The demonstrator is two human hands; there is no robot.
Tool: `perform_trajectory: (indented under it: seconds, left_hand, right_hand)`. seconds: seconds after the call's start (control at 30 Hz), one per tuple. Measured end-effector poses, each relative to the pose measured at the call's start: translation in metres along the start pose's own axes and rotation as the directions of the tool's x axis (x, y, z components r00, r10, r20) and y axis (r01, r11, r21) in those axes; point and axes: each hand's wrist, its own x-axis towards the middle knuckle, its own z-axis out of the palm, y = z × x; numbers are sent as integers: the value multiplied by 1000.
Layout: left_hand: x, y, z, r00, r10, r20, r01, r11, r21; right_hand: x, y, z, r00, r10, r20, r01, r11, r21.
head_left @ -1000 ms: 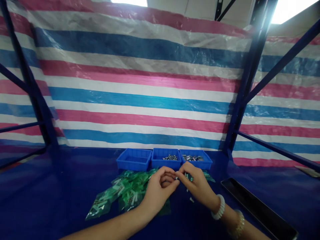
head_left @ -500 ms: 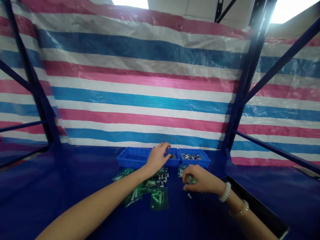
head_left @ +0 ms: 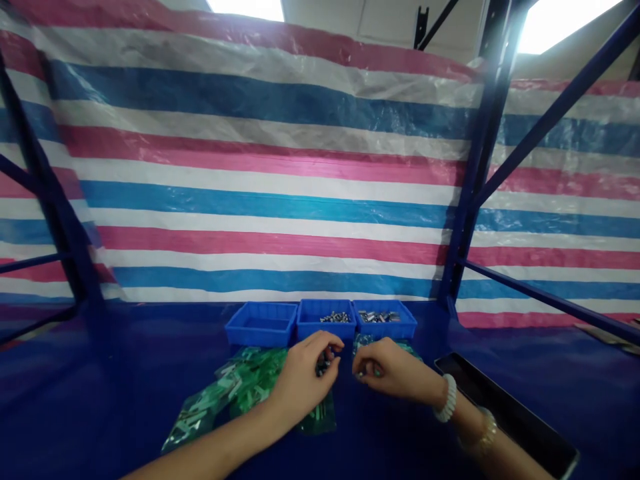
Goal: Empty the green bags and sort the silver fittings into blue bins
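Note:
My left hand (head_left: 300, 380) hovers over a pile of small green plastic bags (head_left: 235, 390) on the blue table, its fingertips pinched around small metal parts just in front of the middle blue tray (head_left: 325, 327). My right hand (head_left: 390, 370), wearing a white bead bracelet, is curled close beside it, fingers closed on something small and green that I cannot make out clearly. The two hands are a few centimetres apart. The middle tray and the right blue tray (head_left: 385, 323) hold small metal pieces; the left blue tray (head_left: 260, 323) looks empty.
A dark flat tray (head_left: 505, 413) lies on the table to the right of my right arm. A striped blue, pink and white tarp (head_left: 280, 173) hangs behind the trays. Dark blue rack posts (head_left: 470, 167) frame the table on both sides.
My left hand has drawn back from the middle tray to the table in front of it, now next to my right hand. My right hand has barely moved.

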Motion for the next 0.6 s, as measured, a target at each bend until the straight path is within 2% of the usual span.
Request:
perform_trajectory:
  seconds: [0.13,0.27,0.4,0.6]
  left_hand:
    - [-6,2,7,977,-211,25,210,939,-273]
    - [-8,-2,12,933,-352,76,341,795,-502]
    - [-7,0,14,916,-393,81,364,727,-582]
    - [-10,9,18,923,-378,66,339,722,-603]
  right_hand:
    - [4,-11,0,977,-64,-203,99,981,169]
    - [5,-13,5,923,-146,-357,214,964,160]
    - [4,-14,8,900,-97,-425,167,977,130]
    - [3,-21,10,898,-73,-434,146,980,138]
